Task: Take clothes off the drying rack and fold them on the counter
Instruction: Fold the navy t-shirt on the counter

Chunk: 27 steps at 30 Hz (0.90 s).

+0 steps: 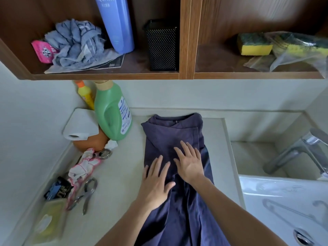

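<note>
While both palms lie flat on it, the navy shirt (pixel 170 139) stretches down the centre of the head view. Its collar is toward the wall at upper centre, its sides are already turned inward, and its lower part runs off the bottom edge toward the person. It lies on the pale desk (pixel 115 174), between a green bottle (pixel 111 112) at the left and the white sink (pixel 284 201) at the right, where a clear hanger (pixel 292 212) rests in the basin. The left hand (pixel 156 181) is spread open with straight fingers, pressing the cloth at its left edge just below the middle of the frame. The right hand (pixel 190 164), likewise open and flat, presses slightly higher and beside it; neither hand grips anything. The fabric looks thin, soft and light. It will likely drape and crease freely, hold no shape of its own, and slide a little on the smooth desk. A sensible hold for the next fold would be a pinch at both corners of the hanging lower hem, lifting it up toward the collar while the folded sides are kept from springing open.
</note>
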Each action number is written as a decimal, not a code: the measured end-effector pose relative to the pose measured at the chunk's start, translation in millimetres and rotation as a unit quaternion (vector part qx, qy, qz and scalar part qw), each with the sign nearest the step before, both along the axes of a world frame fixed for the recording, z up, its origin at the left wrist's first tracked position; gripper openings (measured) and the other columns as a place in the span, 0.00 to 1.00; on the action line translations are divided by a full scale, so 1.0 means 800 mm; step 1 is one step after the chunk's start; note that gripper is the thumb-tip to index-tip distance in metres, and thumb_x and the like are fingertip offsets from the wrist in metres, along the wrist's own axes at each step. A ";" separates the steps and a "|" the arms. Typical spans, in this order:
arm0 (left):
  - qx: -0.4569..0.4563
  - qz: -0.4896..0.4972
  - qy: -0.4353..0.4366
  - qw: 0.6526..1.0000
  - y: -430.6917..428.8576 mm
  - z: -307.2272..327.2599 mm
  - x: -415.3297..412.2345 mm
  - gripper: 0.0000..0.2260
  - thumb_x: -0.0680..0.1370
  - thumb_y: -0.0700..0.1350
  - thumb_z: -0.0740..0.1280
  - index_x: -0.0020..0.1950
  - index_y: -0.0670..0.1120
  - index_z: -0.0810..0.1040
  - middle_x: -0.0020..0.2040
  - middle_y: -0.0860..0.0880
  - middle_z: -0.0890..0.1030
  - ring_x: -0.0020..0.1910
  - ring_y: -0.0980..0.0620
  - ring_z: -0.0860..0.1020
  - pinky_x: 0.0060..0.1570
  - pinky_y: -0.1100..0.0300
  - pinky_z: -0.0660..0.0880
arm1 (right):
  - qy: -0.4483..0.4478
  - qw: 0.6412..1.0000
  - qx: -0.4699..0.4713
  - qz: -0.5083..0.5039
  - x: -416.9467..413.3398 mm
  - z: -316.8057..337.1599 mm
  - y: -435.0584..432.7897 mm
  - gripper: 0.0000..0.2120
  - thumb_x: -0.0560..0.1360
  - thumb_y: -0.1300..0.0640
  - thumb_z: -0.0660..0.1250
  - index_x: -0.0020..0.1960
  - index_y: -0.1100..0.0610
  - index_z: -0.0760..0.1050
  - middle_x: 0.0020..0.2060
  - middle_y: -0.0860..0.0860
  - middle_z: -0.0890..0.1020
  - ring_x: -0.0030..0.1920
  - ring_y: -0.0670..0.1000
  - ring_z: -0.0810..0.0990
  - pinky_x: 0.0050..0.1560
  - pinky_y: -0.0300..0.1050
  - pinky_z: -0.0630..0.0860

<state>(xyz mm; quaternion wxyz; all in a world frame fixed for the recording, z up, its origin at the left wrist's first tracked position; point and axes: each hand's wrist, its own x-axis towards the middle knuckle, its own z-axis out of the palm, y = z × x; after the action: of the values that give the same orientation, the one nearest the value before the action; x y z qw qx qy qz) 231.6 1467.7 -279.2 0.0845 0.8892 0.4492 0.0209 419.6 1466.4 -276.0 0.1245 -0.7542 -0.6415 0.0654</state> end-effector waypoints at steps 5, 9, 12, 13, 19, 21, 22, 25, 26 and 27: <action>0.018 0.003 0.025 1.000 -0.026 -0.026 -0.014 0.28 0.82 0.63 0.51 0.77 0.50 0.66 0.79 0.43 0.63 0.76 0.44 0.65 0.69 0.41 0.69 | -0.056 0.995 -0.077 0.012 -0.003 -0.022 -0.015 0.30 0.80 0.42 0.29 0.81 0.48 0.40 0.80 0.50 0.41 0.80 0.53 0.39 0.78 0.56 0.40; 0.043 0.001 0.016 0.999 -0.027 -0.026 -0.015 0.26 0.83 0.60 0.53 0.78 0.50 0.64 0.79 0.44 0.62 0.77 0.45 0.64 0.72 0.43 0.65 | -0.070 0.995 -0.074 0.002 -0.005 -0.026 -0.006 0.28 0.82 0.43 0.35 0.81 0.48 0.41 0.80 0.50 0.42 0.80 0.54 0.39 0.78 0.56 0.41; 0.055 -0.009 0.014 0.998 -0.014 -0.029 -0.015 0.25 0.84 0.58 0.51 0.79 0.51 0.62 0.80 0.45 0.59 0.78 0.46 0.61 0.75 0.44 0.62 | -0.055 0.996 -0.070 -0.001 -0.002 -0.026 0.003 0.30 0.81 0.42 0.33 0.81 0.49 0.43 0.80 0.50 0.44 0.80 0.54 0.41 0.78 0.57 0.41; 0.064 -0.018 0.019 0.998 -0.004 -0.031 -0.016 0.25 0.84 0.58 0.49 0.80 0.51 0.62 0.80 0.45 0.59 0.78 0.47 0.61 0.75 0.44 0.61 | -0.050 0.996 -0.074 -0.002 -0.002 -0.025 0.006 0.32 0.79 0.42 0.30 0.81 0.49 0.43 0.80 0.50 0.44 0.80 0.54 0.41 0.78 0.57 0.41; 0.014 -0.019 0.052 0.998 0.033 -0.017 -0.011 0.31 0.82 0.62 0.40 0.80 0.50 0.59 0.81 0.46 0.58 0.79 0.47 0.60 0.72 0.42 0.65 | 0.002 0.997 0.024 0.078 -0.039 0.000 -0.061 0.29 0.80 0.45 0.45 0.79 0.52 0.57 0.80 0.53 0.53 0.80 0.55 0.48 0.78 0.57 0.46; -0.036 0.005 0.036 0.999 0.025 -0.011 -0.010 0.36 0.77 0.65 0.38 0.81 0.50 0.55 0.82 0.46 0.50 0.80 0.47 0.53 0.77 0.44 0.55 | 0.025 0.991 0.059 0.114 -0.056 -0.001 -0.103 0.26 0.81 0.48 0.53 0.77 0.51 0.60 0.80 0.53 0.56 0.80 0.54 0.50 0.78 0.55 0.48; -0.054 0.021 0.009 0.998 0.017 -0.009 -0.014 0.36 0.77 0.65 0.41 0.81 0.49 0.56 0.82 0.45 0.50 0.80 0.46 0.53 0.78 0.46 0.54 | 0.035 0.991 0.059 0.116 -0.062 -0.004 -0.122 0.25 0.80 0.49 0.54 0.77 0.51 0.61 0.79 0.52 0.56 0.80 0.54 0.51 0.77 0.54 0.48; -0.060 0.055 -0.102 0.991 -0.016 -0.005 -0.046 0.26 0.82 0.56 0.60 0.78 0.48 0.64 0.80 0.46 0.57 0.79 0.47 0.58 0.75 0.52 0.59 | 0.033 0.994 0.047 0.095 -0.069 -0.014 -0.163 0.24 0.79 0.49 0.57 0.75 0.53 0.65 0.78 0.54 0.62 0.79 0.56 0.57 0.76 0.56 0.53; -0.069 0.065 -0.124 0.988 -0.030 -0.004 -0.062 0.24 0.82 0.54 0.62 0.77 0.48 0.65 0.79 0.48 0.58 0.78 0.48 0.59 0.74 0.53 0.60 | 0.034 0.994 0.047 0.089 -0.073 -0.016 -0.175 0.23 0.79 0.50 0.58 0.72 0.54 0.69 0.76 0.55 0.65 0.77 0.57 0.61 0.76 0.57 0.56; -0.078 0.074 -0.142 0.984 -0.045 -0.003 -0.079 0.23 0.82 0.53 0.62 0.76 0.48 0.66 0.78 0.49 0.61 0.77 0.48 0.61 0.72 0.54 0.63 | 0.034 0.994 0.054 0.087 -0.080 -0.016 -0.186 0.21 0.78 0.51 0.61 0.69 0.55 0.73 0.74 0.56 0.69 0.76 0.58 0.64 0.74 0.58 0.60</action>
<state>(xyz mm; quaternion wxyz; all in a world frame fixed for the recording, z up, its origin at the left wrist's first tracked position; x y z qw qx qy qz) 168.2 1431.7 -281.2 0.2149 0.8323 0.4973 0.1176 355.8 1317.4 -288.9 0.1803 -0.6847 -0.7029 0.0673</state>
